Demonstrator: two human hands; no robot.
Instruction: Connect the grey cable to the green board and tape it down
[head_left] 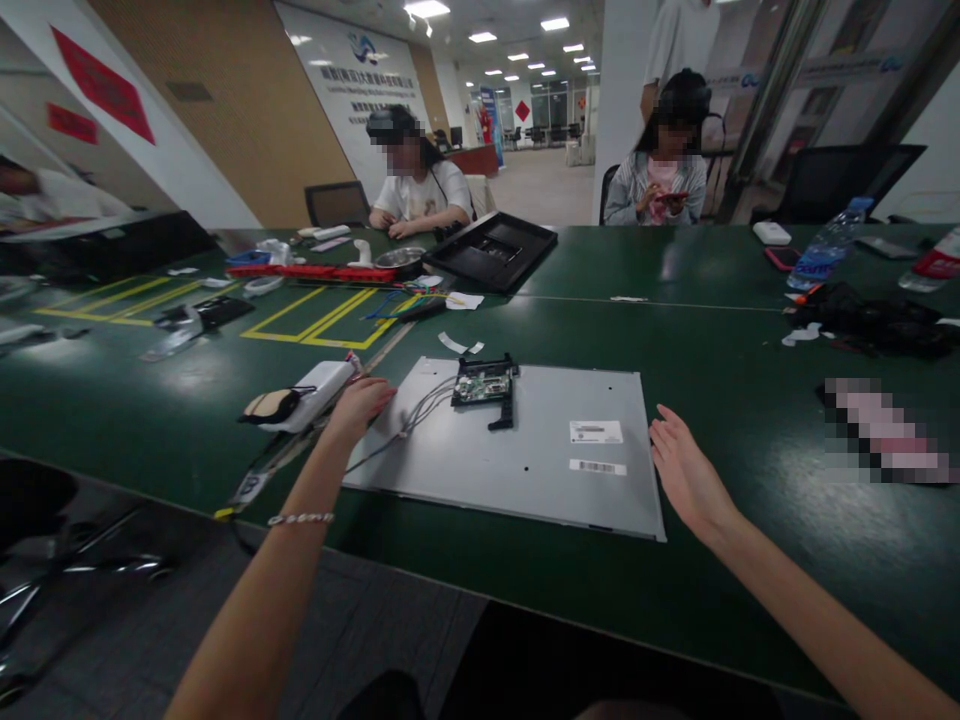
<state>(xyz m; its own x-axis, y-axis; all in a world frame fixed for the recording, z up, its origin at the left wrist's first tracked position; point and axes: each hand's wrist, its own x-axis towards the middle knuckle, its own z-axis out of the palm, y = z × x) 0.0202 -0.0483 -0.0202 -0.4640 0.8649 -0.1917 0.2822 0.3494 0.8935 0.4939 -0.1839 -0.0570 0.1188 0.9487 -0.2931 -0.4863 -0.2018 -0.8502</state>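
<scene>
A flat silver-grey display panel [465,455] lies back side up on the green table in front of me. A green circuit board [484,387] in a black plastic bracket [504,412] sits on its upper middle, and grey cables [420,408] run from the board to the left. My left hand [364,405] is at the panel's left edge, fingers stretched out over it; whether they touch is unclear. Beside the right edge is my right hand [686,470], open, palm turned toward the panel, its fingertips close to the edge. Neither hand grips anything.
Left of my left hand lie a white device with a beige pad [304,395] and a lanyard [255,485]. A black monitor housing [495,250] and red strip [322,272] lie farther back. A phone [889,430] and bottle [829,245] are right. Two people sit opposite.
</scene>
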